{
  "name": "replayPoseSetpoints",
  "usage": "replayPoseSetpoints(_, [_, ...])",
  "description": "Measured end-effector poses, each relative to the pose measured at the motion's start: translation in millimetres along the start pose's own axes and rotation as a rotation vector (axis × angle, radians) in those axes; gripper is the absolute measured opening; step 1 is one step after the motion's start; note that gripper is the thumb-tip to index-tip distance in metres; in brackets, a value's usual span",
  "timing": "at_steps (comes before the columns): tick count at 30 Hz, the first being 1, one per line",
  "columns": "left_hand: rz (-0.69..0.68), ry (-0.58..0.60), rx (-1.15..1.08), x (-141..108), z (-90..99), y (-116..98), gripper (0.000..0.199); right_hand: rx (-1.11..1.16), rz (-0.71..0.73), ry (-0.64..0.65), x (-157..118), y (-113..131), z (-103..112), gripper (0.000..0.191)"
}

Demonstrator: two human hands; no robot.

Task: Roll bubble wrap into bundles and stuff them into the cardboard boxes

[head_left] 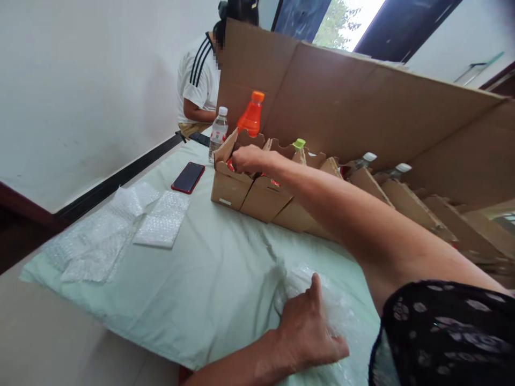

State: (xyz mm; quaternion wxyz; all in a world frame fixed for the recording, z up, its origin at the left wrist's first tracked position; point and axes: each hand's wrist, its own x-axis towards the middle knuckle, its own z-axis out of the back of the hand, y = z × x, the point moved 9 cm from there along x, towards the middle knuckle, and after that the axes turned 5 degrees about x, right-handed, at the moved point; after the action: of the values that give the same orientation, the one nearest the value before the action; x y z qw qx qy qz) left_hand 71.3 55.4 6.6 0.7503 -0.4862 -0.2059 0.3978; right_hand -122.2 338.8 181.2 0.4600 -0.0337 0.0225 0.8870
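My right hand [251, 160] reaches into the leftmost cardboard box [231, 187] of a row, its fingers curled down behind the box's front edge. Something red shows beside the fingers; what they hold is hidden. Near the front of the table, my left hand [308, 332] rests on crumpled clear bubble wrap [341, 305], thumb and fingers spread apart. Behind the leftmost box stands an orange bottle [251, 115], and a clear bottle with a white cap [219, 131] is at its left.
A green cloth [193, 279] covers the table. Bubble wrap sheets [104, 236] and a phone [189, 177] lie at left. A tall cardboard panel [341, 96] rises behind the boxes. A person in a white shirt [201, 80] sits at the far end.
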Motion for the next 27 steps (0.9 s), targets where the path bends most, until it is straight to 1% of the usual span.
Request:
replayPoseSetpoints(2, [0.027, -0.006, 0.012, -0.6, 2.7, 2.8, 0.1, 0.044, -0.047, -0.049, -18.7, -6.5, 38.0, 0.014])
replayPoseSetpoints(4, [0.022, -0.006, 0.037, -0.7, 4.2, 3.3, 0.076, 0.128, -0.081, -0.144, -51.3, -19.8, 82.6, 0.023])
replayPoseSetpoints(5, [0.005, -0.015, 0.054, -0.7, 5.0, 2.3, 0.067, 0.192, -0.097, -0.229, -73.6, -29.6, 104.8, 0.026])
replayPoseSetpoints(6, [-0.022, -0.03, 0.07, -0.9, 5.7, 0.5, 0.062, 0.263, -0.104, -0.31, -99.4, -40.5, 122.3, 0.028])
replayPoseSetpoints(7, [-0.054, -0.049, 0.082, -1.3, 6.3, -1.7, 0.059, 0.362, -0.103, -0.381, -127.6, -52.4, 133.0, 0.026])
replayPoseSetpoints(8, [-0.093, -0.068, 0.085, -2.3, 6.6, -4.3, 0.059, 0.508, -0.104, -0.449, -157.7, -66.1, 136.2, 0.021])
replayPoseSetpoints(9, [-0.14, -0.082, 0.084, -3.6, 6.3, -7.3, 0.061, 0.667, -0.113, -0.487, -187.8, -80.6, 129.8, 0.013])
replayPoseSetpoints(10, [-0.195, -0.086, 0.08, -5.6, 5.2, -10.9, 0.063, 0.821, -0.142, -0.503, -217.2, -95.4, 114.5, 0.008])
replayPoseSetpoints(11, [-0.259, -0.079, 0.079, -8.1, 3.5, -15.0, 0.065, 0.926, -0.199, -0.507, -246.0, -109.9, 92.7, 0.005])
replayPoseSetpoints(12, [-0.325, -0.061, 0.08, -11.1, 1.2, -19.2, 0.067, 0.955, -0.263, -0.526, -274.9, -122.8, 69.1, 0.005])
replayPoseSetpoints(14, [-0.424, -0.014, 0.082, -17.6, -2.7, -25.2, 0.068, 1.066, -0.4, -0.547, -328.2, -144.2, 14.1, 0.008])
replayPoseSetpoints(16, [-0.441, 0.022, 0.075, -22.9, -3.8, -26.8, 0.066, 1.19, -0.528, -0.558, -374.6, -158.5, -38.6, 0.013])
replayPoseSetpoints(18, [-0.436, 0.013, 0.075, -29.4, -0.3, -30.2, 0.063, 1.298, -0.625, -0.589, -413.4, -168.7, -78.8, 0.018])
replayPoseSetpoints(20, [-0.487, -0.037, 0.114, -40.6, 5.3, -41.3, 0.061, 1.362, -0.679, -0.667, -445.3, -177.3, -103.4, 0.021])
replayPoseSetpoints(22, [-0.576, -0.116, 0.207, -54.5, 10.0, -56.2, 0.061, 1.359, -0.686, -0.792, -470.9, -182.3, -116.1, 0.02])
replayPoseSetpoints(23, [-0.61, -0.144, 0.269, -60.2, 9.8, -61.6, 0.061, 1.328, -0.672, -0.845, -480.5, -181.3, -120.5, 0.018])
replayPoseSetpoints(24, [-0.627, -0.151, 0.33, -63.9, 7.4, -64.4, 0.061, 1.279, -0.648, -0.871, -486.9, -176.8, -125.1, 0.017])
replayPoseSetpoints(25, [-0.622, -0.139, 0.378, -65.1, 3.8, -63.6, 0.063, 1.219, -0.617, -0.867, -490.0, -168.8, -130.7, 0.017])
replayPoseSetpoints(27, [-0.532, -0.097, 0.412, -61.5, -2.1, -51.7, 0.07, 1.117, -0.547, -0.779, -488.2, -145.6, -147.5, 0.017])
